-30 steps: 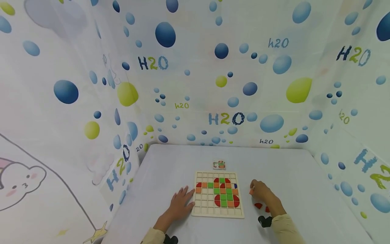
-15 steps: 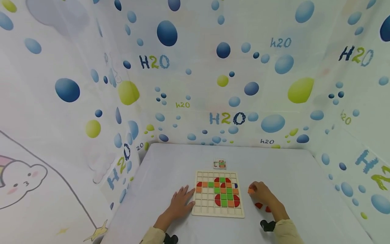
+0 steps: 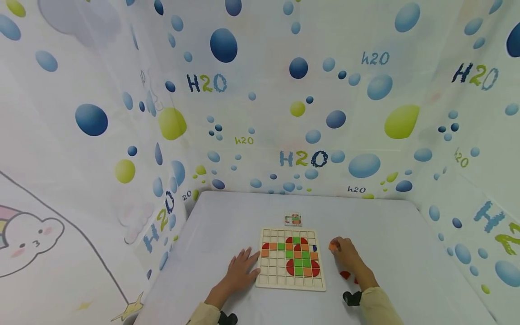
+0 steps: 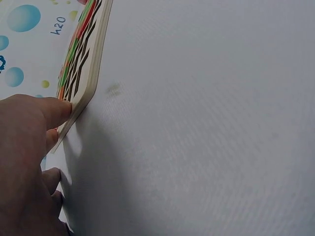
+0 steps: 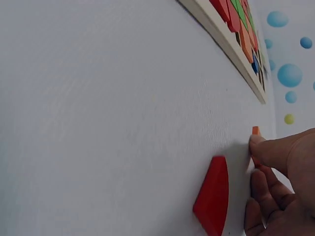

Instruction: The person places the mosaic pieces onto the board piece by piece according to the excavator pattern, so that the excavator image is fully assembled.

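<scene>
A wooden grid board (image 3: 270, 282) lies on the table, partly filled with red, green and orange tiles and one small blue piece. My left hand (image 3: 240, 273) rests at the board's left edge with fingers spread; in the left wrist view its thumb (image 4: 56, 110) touches the board's rim. To the right of the board, my right hand (image 3: 347, 255) pinches an orange tile (image 3: 332, 247) between thumb and fingers. The right wrist view shows the orange tile (image 5: 255, 131) mostly covered by the fingers. Close to that hand lies a red quarter-round tile (image 5: 214, 196).
Behind the board lies a small pattern card (image 3: 293, 219) with a coloured picture. Two red tiles (image 3: 345, 275) lie by the right wrist, one partly hidden by the arm. A patterned curtain (image 3: 260, 113) stands behind the white table (image 3: 227, 212).
My right hand, with the orange tile in its fingers, has shifted slightly left and away from me, toward the board. The left hand stays at the board's edge.
</scene>
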`<state>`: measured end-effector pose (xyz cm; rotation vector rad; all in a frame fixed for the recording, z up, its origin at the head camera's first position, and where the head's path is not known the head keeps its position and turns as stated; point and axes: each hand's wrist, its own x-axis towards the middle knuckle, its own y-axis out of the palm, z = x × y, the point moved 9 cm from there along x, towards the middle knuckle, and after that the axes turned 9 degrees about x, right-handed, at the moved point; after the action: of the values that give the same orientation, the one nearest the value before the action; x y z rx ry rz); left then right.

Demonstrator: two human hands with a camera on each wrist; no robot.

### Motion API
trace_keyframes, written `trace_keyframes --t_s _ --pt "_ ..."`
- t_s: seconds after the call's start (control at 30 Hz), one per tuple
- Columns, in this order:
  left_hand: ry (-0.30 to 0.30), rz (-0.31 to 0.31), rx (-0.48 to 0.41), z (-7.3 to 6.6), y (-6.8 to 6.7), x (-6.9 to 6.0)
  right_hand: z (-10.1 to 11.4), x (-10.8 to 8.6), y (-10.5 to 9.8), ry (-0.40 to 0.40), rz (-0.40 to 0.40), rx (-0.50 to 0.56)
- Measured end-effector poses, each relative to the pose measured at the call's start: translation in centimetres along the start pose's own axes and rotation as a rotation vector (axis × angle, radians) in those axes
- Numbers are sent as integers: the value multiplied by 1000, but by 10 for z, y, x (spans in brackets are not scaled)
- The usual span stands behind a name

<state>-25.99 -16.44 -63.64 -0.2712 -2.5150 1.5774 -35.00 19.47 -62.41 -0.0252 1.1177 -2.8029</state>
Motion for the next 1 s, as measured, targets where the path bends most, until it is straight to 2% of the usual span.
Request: trace_keyframes --t_s 0.2,0.43,0.6,0.8,1.0 --pt "-10 5 9 8 9 4 -5 7 6 36 4 15" --pt "-13 6 4 8 9 3 0 2 7 50 49 33" --pt "-16 16 7 5 6 3 14 1 1 33 110 8" --pt "-19 57 21 -3 -2 2 31 11 -1 0 80 16" --pt "-23 63 36 -5 -6 0 57 23 12 -51 68 59"
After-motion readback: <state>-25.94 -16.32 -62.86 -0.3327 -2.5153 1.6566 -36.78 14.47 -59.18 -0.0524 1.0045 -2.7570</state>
